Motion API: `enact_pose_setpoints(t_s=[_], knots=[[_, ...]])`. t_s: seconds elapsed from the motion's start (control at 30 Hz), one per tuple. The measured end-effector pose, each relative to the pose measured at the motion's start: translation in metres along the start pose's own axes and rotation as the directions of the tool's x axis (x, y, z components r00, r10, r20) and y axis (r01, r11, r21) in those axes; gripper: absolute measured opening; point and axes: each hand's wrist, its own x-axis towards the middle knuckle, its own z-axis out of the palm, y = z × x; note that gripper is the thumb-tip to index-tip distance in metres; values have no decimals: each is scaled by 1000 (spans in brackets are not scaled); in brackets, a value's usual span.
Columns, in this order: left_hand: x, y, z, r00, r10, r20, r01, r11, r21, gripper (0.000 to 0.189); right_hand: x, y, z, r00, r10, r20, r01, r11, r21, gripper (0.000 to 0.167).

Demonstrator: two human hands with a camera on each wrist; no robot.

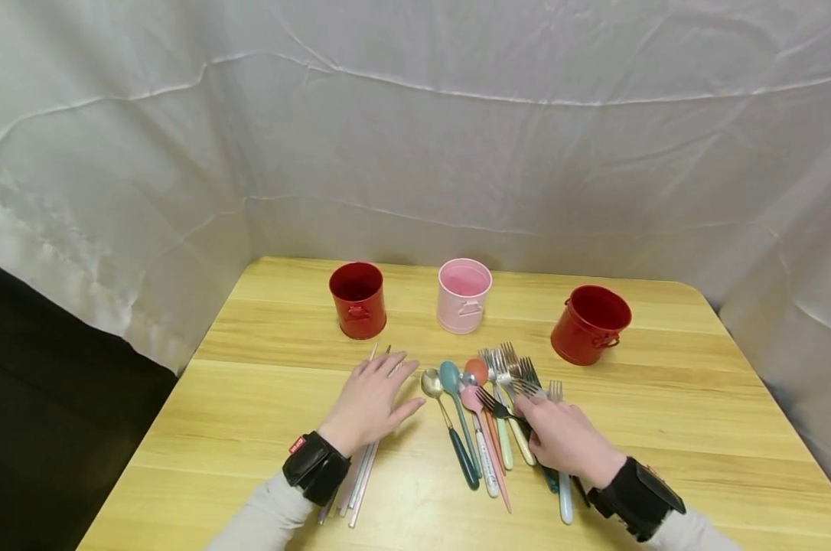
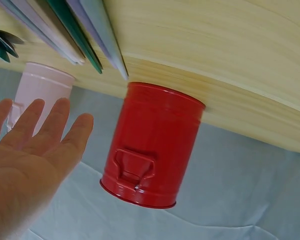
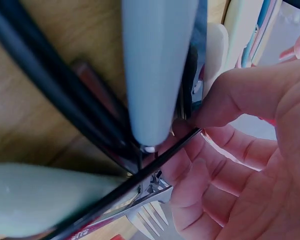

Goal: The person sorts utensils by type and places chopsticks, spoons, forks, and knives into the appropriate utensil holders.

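Note:
My left hand (image 1: 374, 398) is held over a bundle of chopsticks (image 1: 362, 486), its fingers spread and nothing in them. In the left wrist view the chopsticks (image 2: 80, 35) are pastel, with one dark green. On the right, my right hand (image 1: 567, 436) pinches a black fork (image 1: 494, 403) between thumb and fingers, the tines pointing left across the other cutlery. Several forks (image 1: 505, 367) with coloured handles lie around and under this hand. Beside them lie several spoons, among them a teal spoon (image 1: 450, 375), a pink spoon (image 1: 470, 398) and a gold-bowled spoon (image 1: 431, 383).
Along the back of the wooden table (image 1: 250, 398) stand a red bucket (image 1: 362, 317) on the left, a pink bucket (image 1: 460, 310) in the middle and another red bucket (image 1: 577, 340) on the right. A pale curtain (image 1: 457, 168) hangs behind the table.

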Motion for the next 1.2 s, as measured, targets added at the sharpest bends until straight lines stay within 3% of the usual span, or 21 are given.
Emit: enact_pose_setpoints(t_s=[0.47,0.87,1.03,1.2], knots=[[9,7,4,1000,28,14,-28,999,-23,64,-5,8,-4,998,-51,-27,54,990,127,27],[23,20,6,998,59,11,-59,998,-38,61,-13,30,-19,999,18,-48,-6,970,243,27],[28,26,7,997,74,10,-74,997,-32,60,-15,41,-30,995,44,-90,-16,957,290,25],[33,30,9,996,84,22,-83,996,-34,61,-16,48,-38,980,30,-198,39,942,334,26]])
